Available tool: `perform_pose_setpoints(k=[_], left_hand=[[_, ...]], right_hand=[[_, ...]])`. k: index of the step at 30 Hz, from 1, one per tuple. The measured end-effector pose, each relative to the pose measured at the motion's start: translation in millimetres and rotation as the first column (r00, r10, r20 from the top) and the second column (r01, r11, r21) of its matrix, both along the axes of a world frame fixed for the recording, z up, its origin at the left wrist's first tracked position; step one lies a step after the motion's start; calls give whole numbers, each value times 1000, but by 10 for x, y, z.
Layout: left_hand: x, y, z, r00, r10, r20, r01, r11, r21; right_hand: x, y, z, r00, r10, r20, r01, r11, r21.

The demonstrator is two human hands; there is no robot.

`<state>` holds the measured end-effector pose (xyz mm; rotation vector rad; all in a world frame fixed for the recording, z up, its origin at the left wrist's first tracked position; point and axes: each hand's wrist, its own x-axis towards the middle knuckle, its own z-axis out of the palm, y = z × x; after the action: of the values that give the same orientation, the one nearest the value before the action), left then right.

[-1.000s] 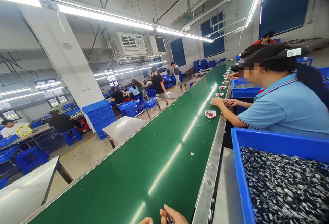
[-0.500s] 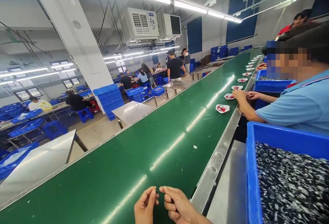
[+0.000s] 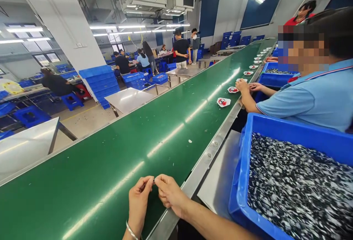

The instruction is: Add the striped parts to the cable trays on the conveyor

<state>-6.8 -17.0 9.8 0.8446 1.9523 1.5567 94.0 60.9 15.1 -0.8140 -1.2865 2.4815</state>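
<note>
In the head view, both bare hands meet low over the green belt point(image 3: 110, 151), near its metal edge point(image 3: 202, 163). The left hand point(image 3: 139, 192), with a silver bracelet point(image 3: 131, 230) at its wrist, has thumb and forefinger pinching a small dark piece point(image 3: 153, 180). The right hand point(image 3: 169, 194) comes in from the other side, its thumb and forefinger pressed together on the same piece, the other fingers curled in. The piece sits between the fingertips, off the belt, mostly covered, so its shape cannot be told.

For a hold like this, it would be best to let one hand steady the piece and the other do the fine turning, with a light pinch so that something so small does not spring away. Working low over the belt seems wise, as a dropped piece would land close by.

To the right stands a blue bin point(image 3: 239, 181) filled with small black-and-white pieces point(image 3: 298, 185). Farther up the belt lie white cards with red and black on them, the nearest card point(image 3: 223, 102) well apart from the hands, near a co-worker in a light blue shirt point(image 3: 298, 102).
</note>
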Motion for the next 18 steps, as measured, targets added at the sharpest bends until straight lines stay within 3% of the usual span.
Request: perform_pose_setpoints(k=[11,18], left_hand=[[-25,-9,-24,989,-54,141,59,998,-28],[-52,-11,-38,990,-37,136,43,998,-40]], right_hand=[[-2,-17,-27,998,-56,30,56,998,-4],[-15,4,-34,997,-72,29,73,997,-37]])
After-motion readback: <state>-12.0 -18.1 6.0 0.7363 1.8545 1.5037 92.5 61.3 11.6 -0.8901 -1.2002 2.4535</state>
